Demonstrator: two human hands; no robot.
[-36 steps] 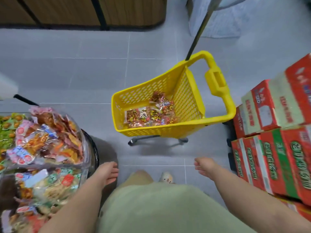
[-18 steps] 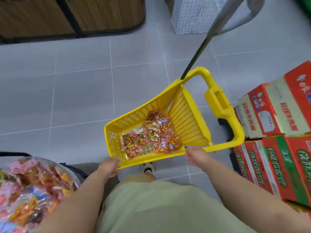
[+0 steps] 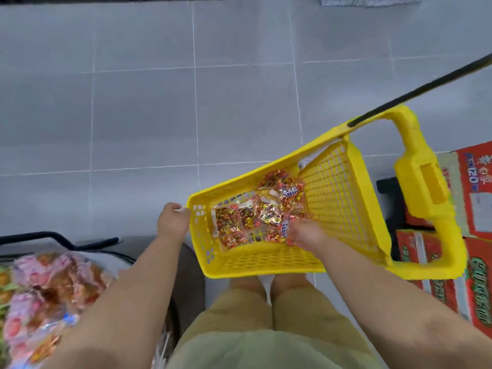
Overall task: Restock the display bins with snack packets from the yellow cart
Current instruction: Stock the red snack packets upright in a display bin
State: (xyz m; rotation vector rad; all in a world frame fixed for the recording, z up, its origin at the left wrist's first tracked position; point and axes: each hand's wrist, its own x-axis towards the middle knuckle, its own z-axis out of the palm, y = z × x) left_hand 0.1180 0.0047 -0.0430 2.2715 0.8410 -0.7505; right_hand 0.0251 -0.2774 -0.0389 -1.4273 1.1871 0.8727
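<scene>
The yellow cart [image 3: 269, 265] stands right in front of my legs, with several red and gold snack packets [image 3: 253, 217] lying on its floor. My left hand [image 3: 172, 220] holds the cart's near left corner rim. My right hand [image 3: 306, 234] is down inside the cart, its fingers curled onto a snack packet [image 3: 285, 230] at the near edge of the heap. A display bin [image 3: 50, 302] heaped with pink and orange snack bags sits at the lower left, blurred.
Red and green cartons [image 3: 476, 296] are stacked at the right, close behind the cart's handle [image 3: 423, 187]. A black pole [image 3: 415, 95] slants up from the cart's far corner. Grey tiled floor stretches ahead. A dark rack frame [image 3: 61, 239] runs beside the bin.
I have leaned over the cart. My left hand took hold of the cart's corner and my right hand went from the rim down into the cart onto the packets.
</scene>
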